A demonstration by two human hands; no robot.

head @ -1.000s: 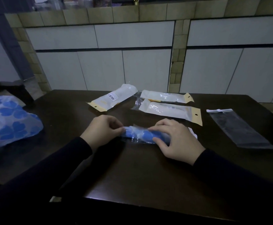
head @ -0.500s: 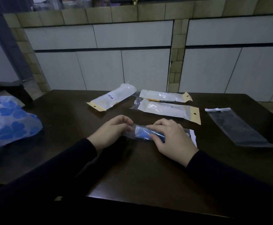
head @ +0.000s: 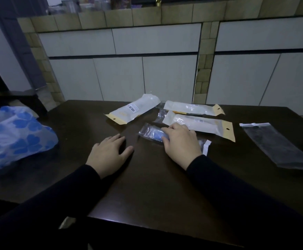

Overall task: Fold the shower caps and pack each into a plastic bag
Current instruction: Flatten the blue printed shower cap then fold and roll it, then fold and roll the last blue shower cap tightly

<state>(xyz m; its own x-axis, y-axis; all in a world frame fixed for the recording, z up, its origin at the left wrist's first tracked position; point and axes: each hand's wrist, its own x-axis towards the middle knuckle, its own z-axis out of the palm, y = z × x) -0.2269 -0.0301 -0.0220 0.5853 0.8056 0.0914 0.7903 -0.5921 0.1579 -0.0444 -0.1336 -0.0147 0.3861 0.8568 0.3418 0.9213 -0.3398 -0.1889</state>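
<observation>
While the right hand (head: 180, 141) presses the bagged, folded blue shower cap (head: 156, 135) flat, the left hand (head: 109, 154) rests spread nearby; sealing its clear plastic bag (head: 145, 131) likely comes next.

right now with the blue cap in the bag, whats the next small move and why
Probably seal the bag's flap. The folded cap looks fully inside the clear bag, the right hand pins it, and the white flap sticks out open beside that hand. The left hand lies free on the table.
</observation>
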